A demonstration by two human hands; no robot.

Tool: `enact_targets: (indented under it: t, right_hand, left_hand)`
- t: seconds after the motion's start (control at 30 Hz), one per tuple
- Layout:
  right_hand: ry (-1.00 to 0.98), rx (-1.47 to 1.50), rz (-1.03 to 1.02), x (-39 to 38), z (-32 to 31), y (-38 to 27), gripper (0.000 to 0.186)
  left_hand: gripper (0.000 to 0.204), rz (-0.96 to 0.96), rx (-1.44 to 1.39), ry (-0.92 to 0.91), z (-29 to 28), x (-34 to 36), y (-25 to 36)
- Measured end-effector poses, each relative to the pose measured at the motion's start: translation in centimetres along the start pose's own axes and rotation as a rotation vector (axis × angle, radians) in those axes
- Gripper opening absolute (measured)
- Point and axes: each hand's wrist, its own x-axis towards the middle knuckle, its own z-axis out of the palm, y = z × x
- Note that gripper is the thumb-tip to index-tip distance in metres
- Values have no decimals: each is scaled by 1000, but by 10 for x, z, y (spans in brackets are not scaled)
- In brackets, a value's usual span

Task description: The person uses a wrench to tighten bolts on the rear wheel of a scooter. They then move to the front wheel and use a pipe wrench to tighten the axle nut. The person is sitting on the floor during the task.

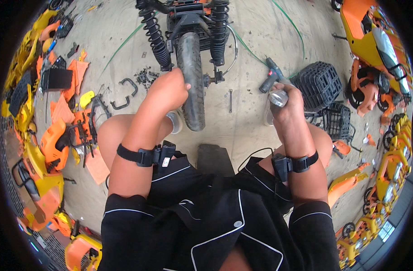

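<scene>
A vehicle's wheel with a black tyre (191, 77) stands before me between two black coil-spring shock absorbers (155, 38). My left hand (169, 88) is closed against the tyre's left side, just below the left shock absorber; what its fingers grip, if anything, is hidden. My right hand (290, 100) is wrapped round a silver, rounded metal tool (278, 97), its end facing up; its kind I cannot make out. Just beyond this hand lies a dark cordless drill (269, 77). The axle end (215, 79) sticks out right of the tyre.
A small wrench (231, 100) lies on the floor right of the wheel. Black plastic baskets (318, 86) stand at right. Loose black handles (125, 94), small fasteners (145, 77) and orange panels (57, 140) are scattered at left. Yellow-orange scooters (378, 45) line the right. A green hose (292, 22) crosses the floor.
</scene>
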Motion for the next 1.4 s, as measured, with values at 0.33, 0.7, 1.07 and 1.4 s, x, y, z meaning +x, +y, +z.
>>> enact_targets:
  t: [0.33, 0.7, 1.07, 1.4]
  right_hand:
    - [-339, -353, 403, -11, 10, 80, 15]
    - [15, 18, -114, 40, -20, -15, 12]
    - [-220, -351, 324, -50, 27, 82, 12]
    - [-62, 80, 49, 34, -21, -6, 7]
  left_hand:
    - [32, -47, 16, -5, 3, 3, -2]
    - [30, 8, 37, 11, -4, 1, -6]
    - [32, 28, 37, 38, 1, 3, -13]
    - [61, -21, -179, -9, -5, 14, -14]
